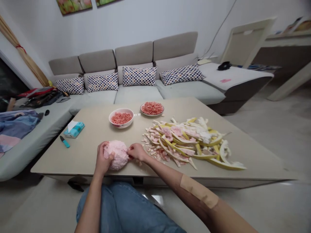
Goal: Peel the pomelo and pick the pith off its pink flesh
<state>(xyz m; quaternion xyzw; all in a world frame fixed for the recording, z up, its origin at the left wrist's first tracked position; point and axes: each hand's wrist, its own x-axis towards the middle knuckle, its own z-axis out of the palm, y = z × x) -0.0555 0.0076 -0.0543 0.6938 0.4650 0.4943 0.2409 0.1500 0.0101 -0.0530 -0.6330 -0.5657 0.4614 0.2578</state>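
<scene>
A peeled pomelo (pixel 117 156), round and pale pink, rests at the near edge of the table. My left hand (pixel 104 158) is wrapped round its left side, thumb across the front. At its right side the fingers of my right hand (pixel 136 152) are pinched together against the surface; whatever they grip there is too small to make out. Beyond the fruit stand a white bowl (pixel 121 125) of pink pomelo flesh (pixel 120 118) and a dark-rimmed plate (pixel 152 114) heaped with similar pieces (pixel 152 108). To the right lies a pile of yellow-green rind and pith (pixel 184 139).
On the table's left side are a blue tissue pack (pixel 74 130) and a small knife with a turquoise handle (pixel 65 142). The table (pixel 87 152) has its near edge just above my knees. Behind it runs a grey sofa (pixel 136 94) with checkered cushions (pixel 139 76).
</scene>
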